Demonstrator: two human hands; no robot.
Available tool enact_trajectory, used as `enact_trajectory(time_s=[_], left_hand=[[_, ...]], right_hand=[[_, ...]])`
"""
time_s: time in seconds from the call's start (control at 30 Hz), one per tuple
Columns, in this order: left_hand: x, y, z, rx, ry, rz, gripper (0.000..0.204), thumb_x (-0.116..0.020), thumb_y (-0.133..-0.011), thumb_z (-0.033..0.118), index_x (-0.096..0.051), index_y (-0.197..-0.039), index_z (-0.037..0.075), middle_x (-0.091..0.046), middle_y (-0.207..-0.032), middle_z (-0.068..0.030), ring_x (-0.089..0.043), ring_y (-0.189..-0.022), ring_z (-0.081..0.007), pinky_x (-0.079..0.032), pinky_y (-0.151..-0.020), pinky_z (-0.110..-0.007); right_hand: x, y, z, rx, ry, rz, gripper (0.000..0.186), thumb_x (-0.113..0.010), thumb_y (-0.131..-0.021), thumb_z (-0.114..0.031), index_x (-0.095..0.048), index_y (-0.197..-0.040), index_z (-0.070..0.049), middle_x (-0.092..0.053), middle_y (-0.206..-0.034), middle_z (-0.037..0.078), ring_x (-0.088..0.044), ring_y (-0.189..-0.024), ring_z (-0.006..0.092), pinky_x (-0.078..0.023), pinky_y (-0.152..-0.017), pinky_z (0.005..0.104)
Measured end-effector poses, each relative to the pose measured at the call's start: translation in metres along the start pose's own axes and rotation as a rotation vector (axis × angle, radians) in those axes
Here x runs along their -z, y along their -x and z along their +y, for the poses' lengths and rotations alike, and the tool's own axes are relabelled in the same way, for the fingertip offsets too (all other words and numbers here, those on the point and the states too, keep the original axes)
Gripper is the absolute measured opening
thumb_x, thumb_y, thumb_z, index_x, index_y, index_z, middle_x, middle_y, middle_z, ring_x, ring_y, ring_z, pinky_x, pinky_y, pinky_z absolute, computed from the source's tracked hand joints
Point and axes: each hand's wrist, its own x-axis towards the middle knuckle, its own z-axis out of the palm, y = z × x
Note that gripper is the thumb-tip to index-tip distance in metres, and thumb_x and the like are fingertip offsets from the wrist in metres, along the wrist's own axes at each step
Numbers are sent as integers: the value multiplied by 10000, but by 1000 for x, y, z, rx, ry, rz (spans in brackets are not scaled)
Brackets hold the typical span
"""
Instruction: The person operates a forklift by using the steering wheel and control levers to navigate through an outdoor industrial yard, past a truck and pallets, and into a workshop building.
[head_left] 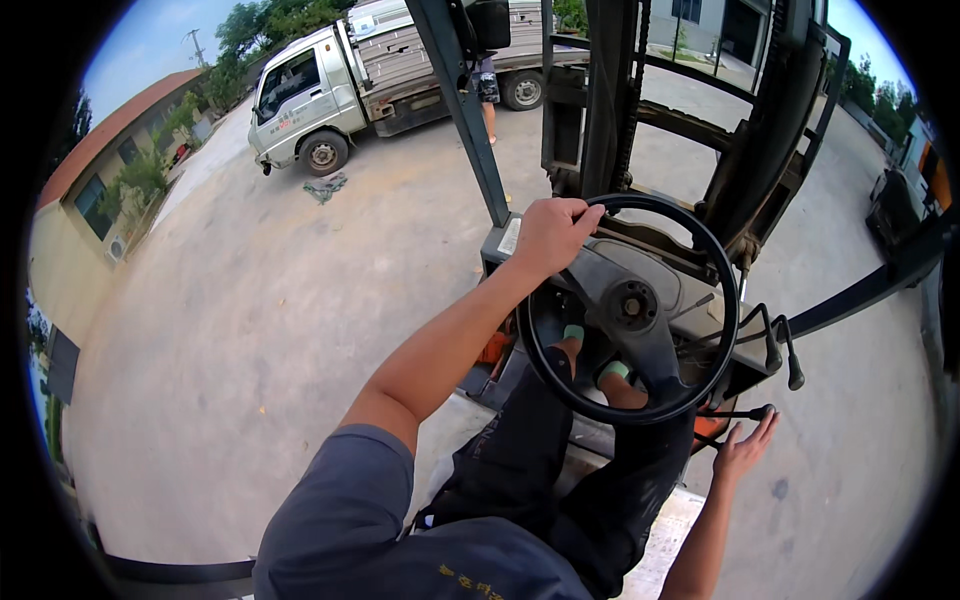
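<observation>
I sit at the controls of a forklift, with its black steering wheel (735, 290) in front of me. My left hand (552, 236) is closed around the upper left of the rim. Low on the right, my right hand (745, 452) has its fingers stretched out beside a lever with a black knob (765, 412). Its fingertips are at the knob, but whether they touch it I cannot tell. Two bent control levers with black grips (795, 372) rise farther forward, right of the wheel. My feet are on the floor of the cab, partly hidden by the wheel.
Ahead stands the dark forklift mast (610, 110). A white flatbed truck (305, 100) with a stacked load is parked at the far left, and a person (487, 85) stands beside it, partly hidden. A crumpled greenish cloth (325, 187) lies on the concrete. Cab posts (465, 120) frame both sides.
</observation>
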Motion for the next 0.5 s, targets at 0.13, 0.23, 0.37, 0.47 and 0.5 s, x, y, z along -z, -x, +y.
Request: enact_trajectory(time_s=[0.13,0.23,0.37,0.47,0.5], left_hand=[[-74,-67,21,-189,-99,213,416,-674,-944,346,-689,-668,36,-618,-619,-180,-653,-652,-387,-506,-615,-483],[-152,-65,74,-211,-79,163,350,-703,-914,327,-740,-690,61,-689,-687,-159,-695,-738,-361,-550,-728,-483],[-210,30,119,-402,74,-57,309,-725,-879,290,-716,-667,65,-675,-667,-155,-680,-714,-358,-526,-742,-472],[-209,84,126,-474,162,-170,284,-724,-884,270,-688,-675,81,-667,-671,-108,-655,-723,-316,-489,-758,-442],[-193,113,117,-536,198,-213,280,-734,-884,265,-673,-673,92,-661,-666,-87,-646,-728,-291,-477,-764,-424]], right_hand=[[-8,1,-2,-7,26,-26,715,-620,-956,-172,-359,-1606,-30,-302,-1677,233,-312,-1532,421,-283,-1238,500],[-23,-24,8,-66,173,-7,707,-635,-958,-207,-379,-1592,-26,-352,-1653,220,-346,-1504,414,-297,-1230,500],[-41,-39,6,-165,340,-91,633,-635,-969,-286,-473,-1536,-56,-505,-1525,190,-444,-1397,395,-364,-1160,506],[-40,-43,25,-93,355,-40,603,-610,-993,-298,-480,-1532,-64,-542,-1482,187,-483,-1359,381,-386,-1133,500],[-38,-42,27,-77,368,-53,578,-581,-1027,-285,-461,-1546,-61,-544,-1489,187,-510,-1342,366,-398,-1127,485]])
